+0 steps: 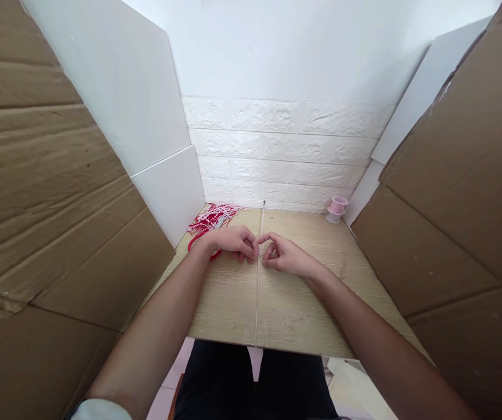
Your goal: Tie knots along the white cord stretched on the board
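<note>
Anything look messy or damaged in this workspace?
Yes: red and white cords lie in a loose, tangled heap at the back left of the table, and the left cardboard panel is creased. I see nothing spilled.

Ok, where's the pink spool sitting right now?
In the head view, the pink spool sits at the table's far right corner, close to the brick-patterned wall, beyond and to the right of the right hand.

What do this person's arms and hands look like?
The left hand and right hand wear no gloves; no rings show. The left forearm and right forearm are bare; what looks like a pale sleeve edge shows low on the left, none on the right.
</note>
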{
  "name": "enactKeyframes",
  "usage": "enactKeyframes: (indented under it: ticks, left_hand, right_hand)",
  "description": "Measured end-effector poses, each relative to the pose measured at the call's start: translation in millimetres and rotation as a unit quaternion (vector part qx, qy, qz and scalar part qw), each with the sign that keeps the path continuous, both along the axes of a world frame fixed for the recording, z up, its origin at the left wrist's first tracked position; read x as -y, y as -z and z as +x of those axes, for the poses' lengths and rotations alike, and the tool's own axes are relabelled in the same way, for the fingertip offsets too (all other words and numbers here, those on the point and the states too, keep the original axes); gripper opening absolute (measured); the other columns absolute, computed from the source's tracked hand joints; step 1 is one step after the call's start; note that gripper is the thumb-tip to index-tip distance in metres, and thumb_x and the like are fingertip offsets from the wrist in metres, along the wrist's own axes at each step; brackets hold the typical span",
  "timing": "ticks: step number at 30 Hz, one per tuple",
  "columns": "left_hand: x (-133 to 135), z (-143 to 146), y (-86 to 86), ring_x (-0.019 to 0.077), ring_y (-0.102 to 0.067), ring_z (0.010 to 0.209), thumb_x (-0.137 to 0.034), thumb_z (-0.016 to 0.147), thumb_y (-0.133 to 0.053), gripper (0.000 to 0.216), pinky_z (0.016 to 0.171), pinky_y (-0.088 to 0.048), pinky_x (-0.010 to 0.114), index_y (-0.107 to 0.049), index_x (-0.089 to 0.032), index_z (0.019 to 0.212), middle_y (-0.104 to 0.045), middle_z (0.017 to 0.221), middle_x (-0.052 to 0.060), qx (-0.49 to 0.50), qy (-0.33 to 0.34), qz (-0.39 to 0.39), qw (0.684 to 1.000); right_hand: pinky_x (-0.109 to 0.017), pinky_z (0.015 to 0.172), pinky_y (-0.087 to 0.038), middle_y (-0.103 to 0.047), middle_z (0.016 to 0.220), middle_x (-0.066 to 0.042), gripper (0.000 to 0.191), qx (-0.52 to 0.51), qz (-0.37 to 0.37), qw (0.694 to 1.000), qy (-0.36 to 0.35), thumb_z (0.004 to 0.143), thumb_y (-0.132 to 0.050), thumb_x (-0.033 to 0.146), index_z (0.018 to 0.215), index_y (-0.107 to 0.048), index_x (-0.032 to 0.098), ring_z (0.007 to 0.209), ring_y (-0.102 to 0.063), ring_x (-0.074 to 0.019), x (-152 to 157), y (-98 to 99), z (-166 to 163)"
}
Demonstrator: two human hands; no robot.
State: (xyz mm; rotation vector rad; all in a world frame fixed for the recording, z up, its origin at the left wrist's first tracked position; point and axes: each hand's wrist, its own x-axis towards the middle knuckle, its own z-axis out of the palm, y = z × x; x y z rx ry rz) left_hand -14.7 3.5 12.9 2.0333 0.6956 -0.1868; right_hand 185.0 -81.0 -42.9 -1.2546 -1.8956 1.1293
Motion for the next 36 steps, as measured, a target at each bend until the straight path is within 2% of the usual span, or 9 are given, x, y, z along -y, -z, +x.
enactKeyframes:
  ticks: [9, 13, 17, 20, 30, 36]
  left_hand:
    - [1.1, -0.7, 0.3, 0.0094, -0.058, 0.059, -0.032, 0.071, -0.061, 0.025, 0.054, -0.043, 0.019, -0.065, -0.013, 0.087, -0.068, 0.077, 0.006, -0.001, -0.023, -0.033, 0.999]
    - [2.8, 0.1, -1.9, 0.0093, -0.057, 0.059, -0.039, 0.073, -0.064, 0.03, 0.052, -0.042, 0.018, -0.067, -0.014, 0.088, -0.068, 0.078, 0.005, -0.013, -0.009, -0.01, 1.0]
    - [4.4, 1.5, -3.4, 0.0079, -0.051, 0.054, -0.044, 0.069, -0.07, 0.035, 0.046, -0.035, 0.017, -0.07, -0.016, 0.09, -0.059, 0.064, 0.0, -0.03, 0.002, 0.028, 0.999]
    - [5.2, 3.0, -3.2, 0.0069, -0.047, 0.054, -0.043, 0.068, -0.071, 0.034, 0.044, -0.029, 0.017, -0.071, -0.018, 0.09, -0.055, 0.059, -0.002, -0.03, 0.01, 0.051, 0.998]
    - [10.6, 4.2, -7.5, 0.0076, -0.045, 0.052, -0.036, 0.067, -0.066, 0.027, 0.043, -0.03, 0.018, -0.069, -0.015, 0.084, -0.053, 0.061, -0.001, -0.05, -0.017, 0.039, 0.998]
    - [8.1, 6.3, -5.3, 0.007, -0.042, 0.053, -0.05, 0.068, -0.068, 0.041, 0.046, -0.028, 0.02, -0.07, -0.016, 0.091, -0.05, 0.061, -0.002, -0.052, 0.003, 0.063, 0.997]
  right_hand:
    - [-0.02, 0.059, -0.039, -0.06, 0.082, 0.001, 0.054, 0.025, 0.033, 0.999, -0.01, 0.07, -0.056, 0.011, 0.121, -0.042, 0.018, 0.064, -0.052, -0.0091, 7.3, -7.5, -0.9]
    - [-0.02, 0.059, -0.039, -0.06, 0.082, 0.001, 0.052, 0.034, 0.043, 0.998, -0.009, 0.071, -0.057, 0.012, 0.121, -0.043, 0.018, 0.064, -0.052, -0.0093, 7.8, -8.8, -1.6]
    - [-0.02, 0.059, -0.04, -0.059, 0.08, 0.002, 0.05, 0.032, 0.059, 0.998, -0.008, 0.072, -0.058, 0.013, 0.12, -0.045, 0.019, 0.064, -0.053, -0.0095, 6.6, -6.2, -2.5]
    - [-0.02, 0.058, -0.04, -0.059, 0.08, 0.002, 0.048, 0.031, 0.062, 0.998, -0.007, 0.073, -0.058, 0.014, 0.119, -0.045, 0.02, 0.063, -0.052, -0.0095, 6.9, -6.0, -2.9]
    - [-0.02, 0.059, -0.039, -0.06, 0.082, 0.002, 0.046, 0.043, 0.074, 0.996, -0.014, 0.073, -0.056, 0.012, 0.117, -0.047, 0.019, 0.064, -0.052, -0.0088, 6.7, -6.3, -1.1]
    - [-0.019, 0.058, -0.04, -0.06, 0.08, 0.003, 0.045, 0.053, 0.085, 0.995, 0.001, 0.073, -0.058, 0.013, 0.116, -0.048, 0.02, 0.062, -0.053, -0.0085, 5.5, -4.9, -0.9]
